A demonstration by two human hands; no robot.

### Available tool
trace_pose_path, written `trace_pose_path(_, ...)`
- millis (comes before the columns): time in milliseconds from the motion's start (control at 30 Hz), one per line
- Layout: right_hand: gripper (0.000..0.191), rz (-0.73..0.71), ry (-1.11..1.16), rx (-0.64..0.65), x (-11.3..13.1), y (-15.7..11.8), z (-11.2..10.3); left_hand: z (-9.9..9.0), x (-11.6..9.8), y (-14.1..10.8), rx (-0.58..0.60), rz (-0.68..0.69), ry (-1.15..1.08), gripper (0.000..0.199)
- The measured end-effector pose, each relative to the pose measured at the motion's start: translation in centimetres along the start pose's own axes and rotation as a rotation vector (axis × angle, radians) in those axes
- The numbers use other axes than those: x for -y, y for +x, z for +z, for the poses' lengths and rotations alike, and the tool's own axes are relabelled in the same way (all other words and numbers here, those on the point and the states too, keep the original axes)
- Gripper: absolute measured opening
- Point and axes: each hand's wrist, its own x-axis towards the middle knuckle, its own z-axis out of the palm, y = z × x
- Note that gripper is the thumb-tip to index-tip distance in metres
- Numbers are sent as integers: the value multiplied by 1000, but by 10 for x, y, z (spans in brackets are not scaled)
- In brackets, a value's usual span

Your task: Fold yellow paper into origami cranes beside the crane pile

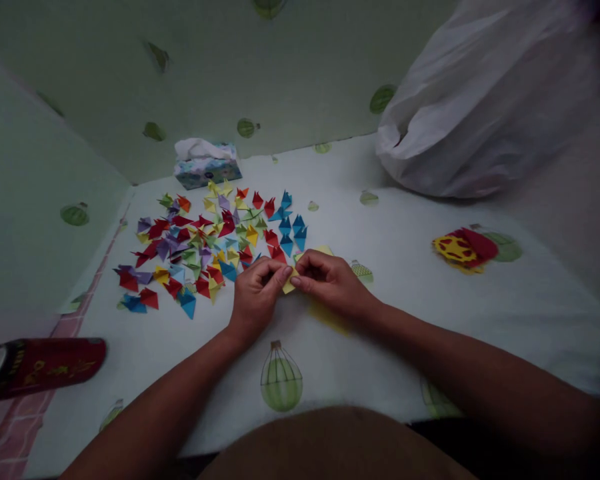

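Observation:
Between my two hands is a small piece of yellow folding paper (289, 283), partly covered by the fingers. My left hand (258, 293) pinches its left side between thumb and fingers. On the other side my right hand (333, 280) grips it the same way, thumb against thumb. More yellow paper (325, 317) lies on the table beneath my right hand. Just beyond and to the left of the hands spreads a crowd of folded paper cranes (195, 240) in red, blue, purple, green and yellow. Several blue cranes (286, 227) stand in a group nearest the hands.
A tissue box (207, 170) stands at the back against the wall. At the back right sits a large white plastic bag (460, 127). Red and yellow cut-out pieces (463, 250) lie at the right. A red can (45, 367) is at the left edge.

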Motion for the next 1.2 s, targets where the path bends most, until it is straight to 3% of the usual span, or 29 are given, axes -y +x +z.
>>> trace_pose_path(133,20,-86,-149,-52,0,-1,0,2,1,-2,-12,-9,2,18)
trace_pose_path(400,20,-275,-324,-133,-1,-3,-1,0,2,3,66,-204,-203,23)
trace_pose_path(933,16,-347,-331,-124,-3,1,-5,0,3,4,56,-177,-218,18)
trace_pose_path(1200,19,-378,-355,-95,-2,0,-4,2,1,-1,132,-152,-139,16)
